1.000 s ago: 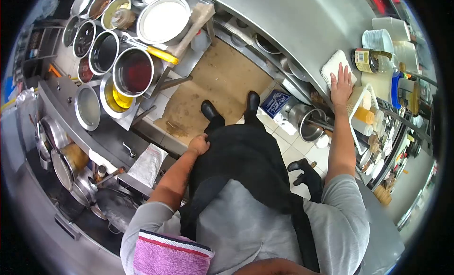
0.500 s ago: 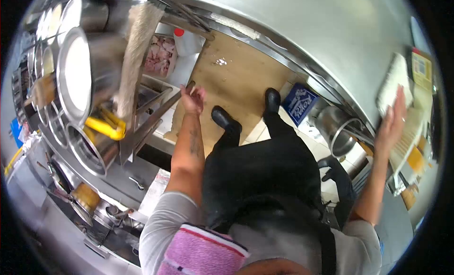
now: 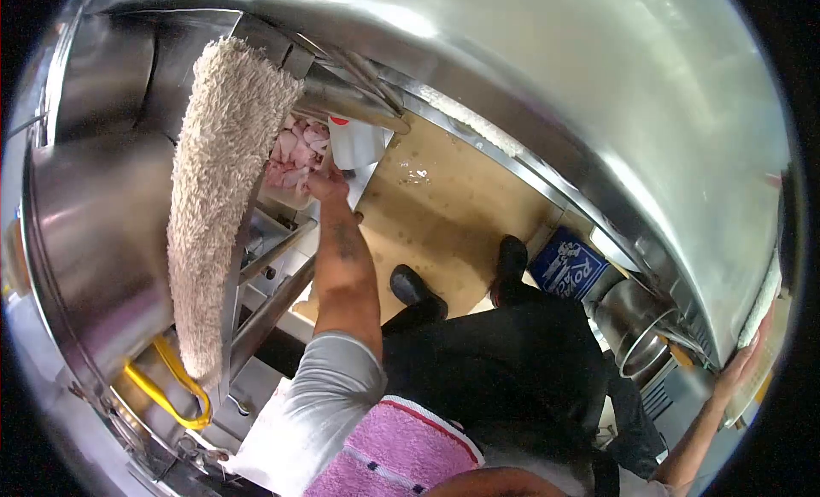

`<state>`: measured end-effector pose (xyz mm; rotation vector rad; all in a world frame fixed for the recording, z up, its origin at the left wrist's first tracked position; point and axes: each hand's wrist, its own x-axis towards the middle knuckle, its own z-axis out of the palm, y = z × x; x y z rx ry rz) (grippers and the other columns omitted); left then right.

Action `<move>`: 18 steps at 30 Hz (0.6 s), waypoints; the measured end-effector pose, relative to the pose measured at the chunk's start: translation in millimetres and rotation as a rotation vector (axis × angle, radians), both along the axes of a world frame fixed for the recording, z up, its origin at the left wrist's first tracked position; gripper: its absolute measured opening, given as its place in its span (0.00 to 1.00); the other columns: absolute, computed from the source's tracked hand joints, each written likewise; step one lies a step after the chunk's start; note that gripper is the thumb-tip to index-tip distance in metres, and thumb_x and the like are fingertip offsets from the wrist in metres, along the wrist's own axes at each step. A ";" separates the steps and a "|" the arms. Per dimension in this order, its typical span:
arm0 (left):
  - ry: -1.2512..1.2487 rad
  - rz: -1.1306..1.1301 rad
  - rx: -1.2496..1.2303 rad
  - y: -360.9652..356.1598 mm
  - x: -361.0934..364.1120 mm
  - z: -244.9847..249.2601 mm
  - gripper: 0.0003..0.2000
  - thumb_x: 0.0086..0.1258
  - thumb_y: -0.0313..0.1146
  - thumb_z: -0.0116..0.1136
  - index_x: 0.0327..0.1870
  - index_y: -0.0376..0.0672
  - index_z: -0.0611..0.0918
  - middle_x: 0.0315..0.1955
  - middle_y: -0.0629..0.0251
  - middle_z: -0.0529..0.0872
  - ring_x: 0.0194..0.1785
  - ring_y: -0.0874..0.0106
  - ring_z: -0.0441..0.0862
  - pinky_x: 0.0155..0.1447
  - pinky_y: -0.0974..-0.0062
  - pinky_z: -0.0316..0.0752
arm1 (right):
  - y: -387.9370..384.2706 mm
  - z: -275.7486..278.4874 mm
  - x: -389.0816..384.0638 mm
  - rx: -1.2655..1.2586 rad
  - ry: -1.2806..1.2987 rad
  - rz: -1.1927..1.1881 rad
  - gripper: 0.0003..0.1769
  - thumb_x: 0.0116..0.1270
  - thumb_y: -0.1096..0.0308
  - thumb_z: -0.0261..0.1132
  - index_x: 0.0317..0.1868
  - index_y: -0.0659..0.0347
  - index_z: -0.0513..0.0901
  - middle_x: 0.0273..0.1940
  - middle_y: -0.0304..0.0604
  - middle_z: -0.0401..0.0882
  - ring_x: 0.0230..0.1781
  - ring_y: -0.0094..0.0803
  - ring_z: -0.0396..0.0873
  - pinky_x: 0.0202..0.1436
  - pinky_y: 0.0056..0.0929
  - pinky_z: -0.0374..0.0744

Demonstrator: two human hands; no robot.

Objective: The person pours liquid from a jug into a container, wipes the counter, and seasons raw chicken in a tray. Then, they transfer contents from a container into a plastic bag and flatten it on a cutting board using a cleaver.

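My left hand [image 3: 329, 188] is at the near right edge of a tub of raw meat pieces [image 3: 296, 155], with its fingers curled at the rim and partly hidden. Just beyond it stands a white plastic jug [image 3: 354, 144] with a red cap. At the far right my right hand [image 3: 741, 369] reaches up along the counter edge beside a white towel [image 3: 763, 301]; its fingers look stretched out, though small and distorted at the image edge.
A shaggy beige towel [image 3: 224, 190] hangs by large metal pots [image 3: 94, 224] at the left. Yellow handles [image 3: 162, 390] are below it. A steel counter [image 3: 555, 70] spans the top right. A blue box [image 3: 568, 265] and metal pot [image 3: 632, 322] stand low right.
My left hand has moved forward and left to the meat tub. The view has shifted, bringing the shaggy towel closer, and my right hand now appears lower and farther right.
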<state>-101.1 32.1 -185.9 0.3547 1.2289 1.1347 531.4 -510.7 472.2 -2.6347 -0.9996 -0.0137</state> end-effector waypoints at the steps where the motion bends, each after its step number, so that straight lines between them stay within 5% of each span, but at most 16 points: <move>1: 0.548 -0.375 0.072 11.4 -38.9 -58.6 0.28 0.84 0.46 0.55 0.71 0.29 0.73 0.58 0.47 0.84 0.59 0.58 0.87 0.58 0.61 0.92 | 8.1 -0.3 -3.6 0.001 -0.008 0.002 0.38 0.93 0.46 0.43 0.85 0.70 0.66 0.85 0.54 0.66 0.86 0.44 0.63 0.89 0.42 0.58; 2: 0.957 -0.584 0.165 21.8 -68.9 -100.1 0.26 0.85 0.44 0.52 0.70 0.28 0.73 0.56 0.47 0.85 0.58 0.57 0.88 0.58 0.60 0.92 | 13.6 1.1 -8.3 -0.004 -0.008 0.002 0.38 0.93 0.46 0.42 0.85 0.70 0.67 0.85 0.55 0.66 0.87 0.45 0.62 0.89 0.42 0.56; 3: 0.710 -0.190 -0.036 5.6 -20.3 -3.3 0.27 0.85 0.42 0.49 0.75 0.27 0.70 0.65 0.46 0.81 0.66 0.53 0.85 0.63 0.53 0.90 | 17.2 2.1 -11.5 -0.015 -0.004 0.003 0.38 0.93 0.46 0.42 0.85 0.70 0.67 0.85 0.55 0.66 0.87 0.45 0.62 0.89 0.42 0.56; 4: 0.711 -0.188 -0.037 7.7 -18.2 36.9 0.27 0.85 0.42 0.49 0.75 0.27 0.70 0.65 0.46 0.81 0.66 0.53 0.85 0.63 0.53 0.90 | 22.0 -0.3 -12.7 -0.005 -0.009 0.022 0.38 0.93 0.46 0.42 0.85 0.70 0.67 0.85 0.55 0.66 0.87 0.45 0.62 0.89 0.42 0.55; 7: -0.334 0.405 -0.078 18.7 -11.7 99.8 0.31 0.88 0.41 0.44 0.85 0.32 0.63 0.79 0.48 0.69 0.79 0.44 0.73 0.79 0.28 0.70 | 29.4 0.6 -13.1 -0.001 -0.047 0.072 0.39 0.93 0.45 0.42 0.85 0.70 0.67 0.85 0.55 0.66 0.87 0.46 0.62 0.90 0.43 0.55; 10: -0.276 0.521 -0.142 22.6 -10.0 138.1 0.29 0.88 0.42 0.42 0.83 0.34 0.67 0.77 0.47 0.73 0.78 0.43 0.74 0.80 0.26 0.68 | 36.0 -1.6 -15.0 -0.007 -0.064 0.110 0.40 0.92 0.44 0.41 0.85 0.70 0.66 0.85 0.57 0.66 0.87 0.48 0.62 0.90 0.45 0.56; 13: -0.109 0.387 0.006 7.2 -1.6 164.8 0.27 0.86 0.40 0.43 0.79 0.34 0.70 0.74 0.46 0.77 0.78 0.43 0.74 0.77 0.30 0.75 | 43.0 2.2 -20.2 -0.030 -0.074 0.127 0.41 0.92 0.42 0.40 0.85 0.70 0.66 0.85 0.58 0.66 0.87 0.50 0.62 0.89 0.45 0.56; 16: -0.377 0.264 0.208 -22.4 4.9 185.5 0.23 0.85 0.37 0.45 0.75 0.34 0.74 0.72 0.45 0.79 0.77 0.44 0.75 0.76 0.35 0.78 | 68.4 5.6 -30.8 -0.060 -0.101 0.174 0.42 0.92 0.41 0.40 0.85 0.70 0.66 0.85 0.58 0.66 0.87 0.50 0.62 0.89 0.45 0.56; 18: -0.314 0.381 0.135 -51.5 34.4 223.7 0.24 0.85 0.36 0.46 0.76 0.35 0.74 0.73 0.45 0.78 0.78 0.45 0.76 0.77 0.35 0.78 | 79.7 7.8 -35.8 -0.069 -0.084 0.186 0.41 0.92 0.42 0.41 0.85 0.70 0.67 0.85 0.58 0.66 0.87 0.50 0.62 0.89 0.45 0.55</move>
